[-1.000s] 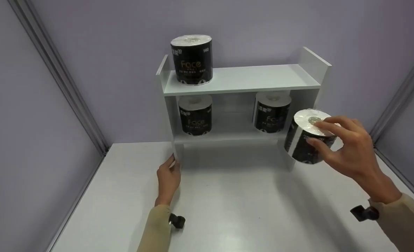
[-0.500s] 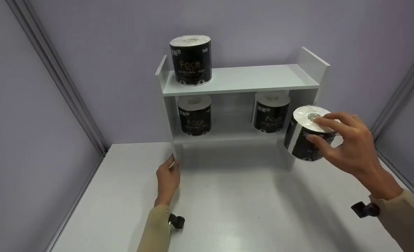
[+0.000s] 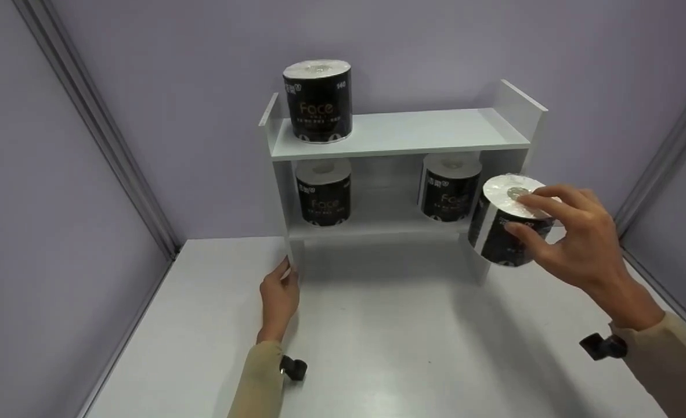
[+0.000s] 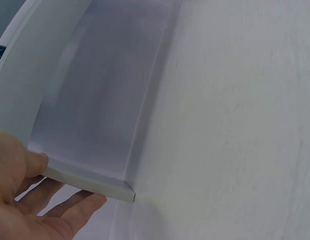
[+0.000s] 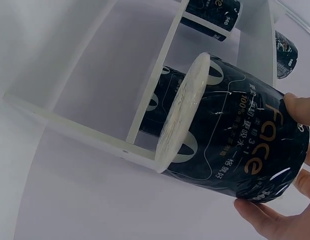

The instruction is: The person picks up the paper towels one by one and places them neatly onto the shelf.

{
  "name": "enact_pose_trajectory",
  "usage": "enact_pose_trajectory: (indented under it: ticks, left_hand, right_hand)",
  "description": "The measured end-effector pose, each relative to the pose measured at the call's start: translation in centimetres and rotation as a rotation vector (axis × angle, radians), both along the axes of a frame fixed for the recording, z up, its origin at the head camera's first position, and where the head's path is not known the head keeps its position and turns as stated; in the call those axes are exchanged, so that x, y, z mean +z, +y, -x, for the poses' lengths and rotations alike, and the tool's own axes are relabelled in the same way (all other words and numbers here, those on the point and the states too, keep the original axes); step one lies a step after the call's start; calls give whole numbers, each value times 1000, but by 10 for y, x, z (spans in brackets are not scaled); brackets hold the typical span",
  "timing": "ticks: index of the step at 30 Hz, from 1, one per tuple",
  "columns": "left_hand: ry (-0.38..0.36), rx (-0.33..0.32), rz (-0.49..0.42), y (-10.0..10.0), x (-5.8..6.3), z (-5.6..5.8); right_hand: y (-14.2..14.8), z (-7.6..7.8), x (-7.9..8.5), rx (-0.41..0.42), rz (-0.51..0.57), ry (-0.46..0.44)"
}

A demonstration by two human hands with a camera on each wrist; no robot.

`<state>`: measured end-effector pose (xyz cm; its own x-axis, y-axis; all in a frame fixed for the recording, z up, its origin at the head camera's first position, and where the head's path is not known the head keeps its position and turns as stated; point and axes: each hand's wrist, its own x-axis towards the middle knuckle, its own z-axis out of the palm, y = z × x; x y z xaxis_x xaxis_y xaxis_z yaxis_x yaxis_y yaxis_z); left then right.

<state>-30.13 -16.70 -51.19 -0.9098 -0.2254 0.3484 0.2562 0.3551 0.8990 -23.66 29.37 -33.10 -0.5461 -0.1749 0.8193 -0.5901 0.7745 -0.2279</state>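
Note:
My right hand (image 3: 584, 238) holds a toilet paper roll (image 3: 502, 241) in a black "Face" wrapper, raised in the air in front of the white shelf's right end. Thumb and fingers grip its upper part, and the roll leans slightly. In the right wrist view the printed side of the held roll (image 5: 240, 135) faces the camera. My left hand (image 3: 279, 296) pinches the lower front edge of the shelf's left side panel (image 3: 281, 197). From the left wrist, the thumb lies on one face of that panel (image 4: 89, 182) and the fingers on the other.
One roll (image 3: 318, 107) stands on the top board (image 3: 424, 129) at the left. On the middle board (image 3: 383, 226) are a left roll (image 3: 325, 197) and a right roll (image 3: 450, 191), the latter just behind the held one. A white table (image 3: 378, 348) bears the shelf; a wall stands behind.
Within the last second the held roll and my right hand have risen slightly and shifted a little left. My left hand keeps its place on the side panel.

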Motion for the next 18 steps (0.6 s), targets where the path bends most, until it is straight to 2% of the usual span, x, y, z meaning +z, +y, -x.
enact_pose_trajectory:
  ticks: [18]
  left_hand:
    - [14,-13,21,-1,-1,0]
  right_hand:
    - [-2,3,7,9,20,28]
